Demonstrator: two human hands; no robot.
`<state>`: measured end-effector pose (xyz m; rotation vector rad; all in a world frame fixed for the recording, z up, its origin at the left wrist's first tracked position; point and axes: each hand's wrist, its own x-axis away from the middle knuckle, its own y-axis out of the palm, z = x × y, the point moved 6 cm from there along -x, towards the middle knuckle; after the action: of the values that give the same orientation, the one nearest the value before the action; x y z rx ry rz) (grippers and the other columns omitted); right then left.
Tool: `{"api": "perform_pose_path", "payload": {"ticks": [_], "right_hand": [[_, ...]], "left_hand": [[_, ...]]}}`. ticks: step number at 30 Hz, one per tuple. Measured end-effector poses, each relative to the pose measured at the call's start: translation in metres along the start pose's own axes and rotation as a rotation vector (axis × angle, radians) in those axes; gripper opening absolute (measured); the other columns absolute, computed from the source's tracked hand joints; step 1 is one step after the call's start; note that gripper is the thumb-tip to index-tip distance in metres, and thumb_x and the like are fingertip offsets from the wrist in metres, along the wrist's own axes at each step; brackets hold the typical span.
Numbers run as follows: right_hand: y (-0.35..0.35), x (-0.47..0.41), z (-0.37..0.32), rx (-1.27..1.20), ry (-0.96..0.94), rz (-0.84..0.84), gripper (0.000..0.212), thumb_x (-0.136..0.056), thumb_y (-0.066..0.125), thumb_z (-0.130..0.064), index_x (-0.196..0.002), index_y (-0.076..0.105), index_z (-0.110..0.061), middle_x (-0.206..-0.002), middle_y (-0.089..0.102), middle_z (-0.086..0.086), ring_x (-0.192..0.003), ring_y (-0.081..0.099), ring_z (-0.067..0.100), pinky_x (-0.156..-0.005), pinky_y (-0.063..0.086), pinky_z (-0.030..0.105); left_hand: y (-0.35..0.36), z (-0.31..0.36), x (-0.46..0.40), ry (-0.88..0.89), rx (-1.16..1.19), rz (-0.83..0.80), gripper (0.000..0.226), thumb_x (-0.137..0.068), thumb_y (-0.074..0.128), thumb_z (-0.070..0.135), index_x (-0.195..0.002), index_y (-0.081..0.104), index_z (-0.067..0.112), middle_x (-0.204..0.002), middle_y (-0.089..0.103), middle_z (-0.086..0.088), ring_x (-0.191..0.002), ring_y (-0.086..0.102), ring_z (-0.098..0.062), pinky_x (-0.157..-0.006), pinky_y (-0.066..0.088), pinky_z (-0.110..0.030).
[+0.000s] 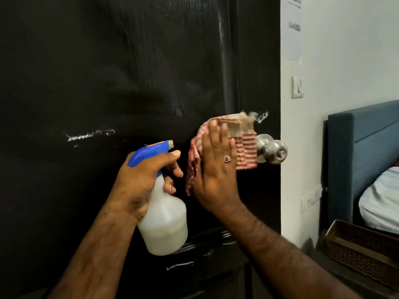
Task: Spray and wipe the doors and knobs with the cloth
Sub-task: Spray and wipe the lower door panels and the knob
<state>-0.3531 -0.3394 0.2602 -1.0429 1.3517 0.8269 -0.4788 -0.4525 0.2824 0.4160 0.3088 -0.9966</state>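
1. The left hand is wrapped round the neck of a spray bottle, fingers curled at the trigger under its blue head, the nozzle facing the door.
2. The bottle is translucent white and holds a pale liquid in its lower part.
3. The right hand lies flat with fingers straight and close together, pressing a red-and-white striped cloth against the black door.
4. A ring shows on one finger of the right hand.
5. The cloth sits just left of the round metal knob; its right edge appears to touch the knob's base plate, though contact is hard to confirm.
6. White streaks mark the door left of the bottle, just above the cloth, and lower down.
7. To the right stands a white wall with a light switch and a paper sheet higher up.
8. At the far right are a blue headboard, white bedding and a woven basket.
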Motion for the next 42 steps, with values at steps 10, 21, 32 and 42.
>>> {"api": "perform_pose_path", "payload": {"ticks": [10,21,32,42], "right_hand": [[-0.004,-0.055,0.03,0.066,0.17,0.216,0.06,-0.11,0.048,-0.028,-0.161,0.038,0.002,-0.171,0.029,0.024,-0.161,0.023,0.039,-0.125,0.025,0.062],[0.002,-0.026,0.02,-0.069,0.214,0.165,0.06,-0.101,0.052,-0.019,-0.157,0.045,0.0,-0.168,0.037,0.02,-0.159,0.029,0.035,-0.129,0.025,0.054],[0.025,0.016,-0.023,-0.028,-0.096,0.042,0.058,-0.097,0.054,-0.022,-0.151,0.055,-0.001,-0.164,0.042,0.02,-0.154,0.04,0.037,-0.122,0.033,0.054],[0.034,0.04,-0.031,0.112,-0.449,-0.101,0.058,-0.101,0.063,-0.027,-0.154,0.052,-0.003,-0.165,0.043,0.016,-0.149,0.046,0.035,-0.12,0.041,0.055]], "left_hand": [[0.01,0.006,-0.014,-0.028,-0.042,-0.063,0.025,-0.088,0.08,0.023,-0.104,0.07,0.008,-0.082,0.067,-0.022,-0.047,0.047,-0.023,-0.055,0.049,-0.034],[-0.006,0.016,-0.021,-0.005,-0.05,-0.035,0.022,-0.09,0.078,0.022,-0.105,0.07,0.009,-0.08,0.066,-0.019,-0.046,0.046,-0.022,-0.053,0.049,-0.033],[-0.02,0.009,-0.025,-0.013,-0.038,-0.013,0.028,-0.088,0.08,0.022,-0.108,0.07,0.005,-0.082,0.066,-0.022,-0.046,0.046,-0.024,-0.055,0.048,-0.034],[-0.046,0.016,-0.017,-0.015,-0.048,0.039,0.026,-0.089,0.078,0.021,-0.106,0.068,0.005,-0.08,0.065,-0.023,-0.046,0.045,-0.024,-0.055,0.047,-0.033]]}}
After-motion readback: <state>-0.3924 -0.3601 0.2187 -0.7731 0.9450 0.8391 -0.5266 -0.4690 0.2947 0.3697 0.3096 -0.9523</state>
